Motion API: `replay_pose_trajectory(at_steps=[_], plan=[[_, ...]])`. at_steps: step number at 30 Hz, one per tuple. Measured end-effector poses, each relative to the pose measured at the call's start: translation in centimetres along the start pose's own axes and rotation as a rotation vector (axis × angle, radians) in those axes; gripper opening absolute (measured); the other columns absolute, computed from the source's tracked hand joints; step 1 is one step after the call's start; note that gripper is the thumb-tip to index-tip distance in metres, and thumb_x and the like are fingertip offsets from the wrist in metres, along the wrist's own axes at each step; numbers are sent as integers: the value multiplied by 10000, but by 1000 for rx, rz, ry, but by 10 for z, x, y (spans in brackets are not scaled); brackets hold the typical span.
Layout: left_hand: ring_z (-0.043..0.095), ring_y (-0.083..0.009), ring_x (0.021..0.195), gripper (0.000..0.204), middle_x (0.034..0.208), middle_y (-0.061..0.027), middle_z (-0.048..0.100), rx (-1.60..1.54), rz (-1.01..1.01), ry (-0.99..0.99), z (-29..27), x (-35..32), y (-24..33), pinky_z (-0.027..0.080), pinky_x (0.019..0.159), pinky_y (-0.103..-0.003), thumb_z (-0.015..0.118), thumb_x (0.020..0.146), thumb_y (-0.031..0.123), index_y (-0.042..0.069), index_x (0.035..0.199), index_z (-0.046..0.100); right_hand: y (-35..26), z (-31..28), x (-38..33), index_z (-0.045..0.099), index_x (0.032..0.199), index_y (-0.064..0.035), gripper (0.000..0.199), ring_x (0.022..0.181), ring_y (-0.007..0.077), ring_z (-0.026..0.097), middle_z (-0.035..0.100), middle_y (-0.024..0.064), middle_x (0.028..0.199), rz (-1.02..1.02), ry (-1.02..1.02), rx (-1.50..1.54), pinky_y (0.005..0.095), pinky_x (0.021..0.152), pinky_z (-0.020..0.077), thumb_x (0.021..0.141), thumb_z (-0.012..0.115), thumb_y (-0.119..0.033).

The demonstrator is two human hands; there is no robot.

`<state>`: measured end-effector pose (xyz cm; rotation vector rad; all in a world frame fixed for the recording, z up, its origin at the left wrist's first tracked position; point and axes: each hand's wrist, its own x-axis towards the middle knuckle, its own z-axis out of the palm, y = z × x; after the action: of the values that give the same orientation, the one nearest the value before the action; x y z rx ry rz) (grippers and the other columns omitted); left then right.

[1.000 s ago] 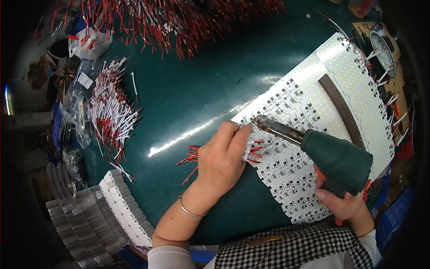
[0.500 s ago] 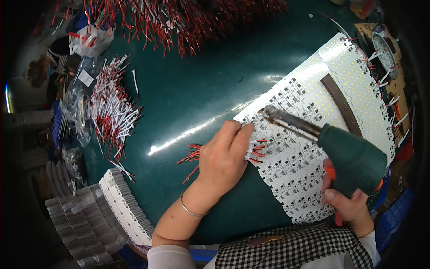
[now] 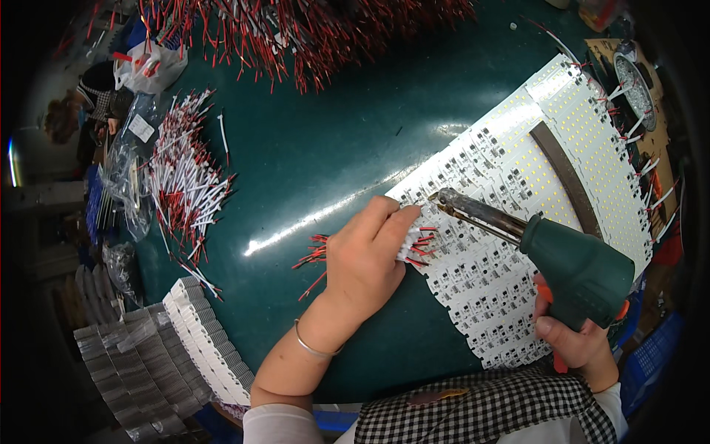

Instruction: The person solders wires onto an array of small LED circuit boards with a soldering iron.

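A bundle of short red-and-white wires (image 3: 416, 246) is gripped in my left hand (image 3: 364, 255), with red ends sticking out on both sides of the fist. Its fingertips are at the left edge of a sheet of white LED circuit boards (image 3: 473, 285). My right hand (image 3: 573, 339) is wrapped round the handle of a green soldering gun (image 3: 580, 270) with an orange trigger. The gun's metal tip points left over the boards, just right of my left fingertips. Whether the tip touches a board I cannot tell.
A dark curved bar (image 3: 566, 177) lies across the boards. Loose wires (image 3: 188, 174) are heaped at the left, and a larger red wire pile (image 3: 296, 37) lies at the far edge. Stacked white strips (image 3: 207, 340) stand at the near left. A metal dish (image 3: 636, 89) is at the far right.
The soldering gun has shifted slightly down and left, its tip now a little lower over the boards. My left hand has moved slightly left, still gripping the wires.
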<state>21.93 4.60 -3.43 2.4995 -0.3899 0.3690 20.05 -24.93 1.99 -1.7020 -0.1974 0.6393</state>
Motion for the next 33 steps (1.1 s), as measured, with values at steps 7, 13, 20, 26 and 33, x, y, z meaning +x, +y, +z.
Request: replay_pose_trajectory(at_steps=[7,13,20,26,33], plan=[[634,-221,712,398,842,-85,620,-48,18,-1,1,-1,-7,502,578,-302,692,556,-85,43,933,687,1,1,-7,503,1244,52,499,686,131,562,600,76,817,33,34,-38,263,614,476,800,692,-74],[635,-232,710,377,830,-91,630,18,103,37,2,-2,-9,505,573,-306,695,570,-58,29,936,683,1,-1,-6,515,1224,48,470,699,137,568,606,71,825,-57,-16,-69,274,619,481,787,664,-34],[634,-239,703,384,831,-94,627,46,126,56,1,-2,-6,508,567,-314,695,565,-31,25,945,680,1,7,10,552,1138,39,382,696,132,572,605,60,819,-161,-36,-206,275,622,484,765,632,9],[626,-236,690,382,827,-95,617,42,117,65,2,-3,-7,499,559,-314,705,565,-18,20,944,680,-1,9,16,579,1043,21,265,707,130,574,607,60,825,-172,-70,-240,277,621,484,784,636,1],[619,-226,678,396,820,-96,610,36,133,95,1,-5,-8,490,551,-304,707,569,-19,15,963,686,-3,12,16,577,1055,19,271,694,135,577,605,63,843,-195,-61,-239,278,631,487,795,647,-11]])
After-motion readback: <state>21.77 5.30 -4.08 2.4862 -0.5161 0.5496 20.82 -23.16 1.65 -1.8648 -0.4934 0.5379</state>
